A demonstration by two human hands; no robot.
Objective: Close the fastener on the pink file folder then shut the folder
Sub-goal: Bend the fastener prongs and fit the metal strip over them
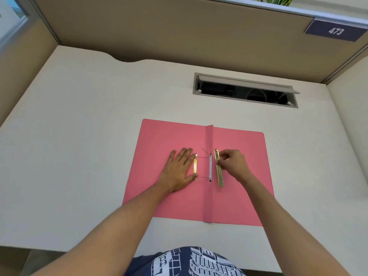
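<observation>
Head view, desk stock: 1 pink file folder (173, 136), open flat at the desk (79, 116) centre, spine running 12 to 6 o'clock. Fastener parts: 1 white strip (210, 166) on the spine, 2 thin prongs, 2 gold bars. Left hand (178, 170) lies spread flat, empty, on the 9 o'clock leaf, fingertips touching 1 gold bar (195, 164). Right hand (232, 163) pinches the loose gold bar (218, 168) near its 12 o'clock end. Judged handling: card light and floppy, lift by outer edge; bars stiff, slick; prongs bendable.

white desk (79, 136), pink folder (163, 136) (open)
</observation>
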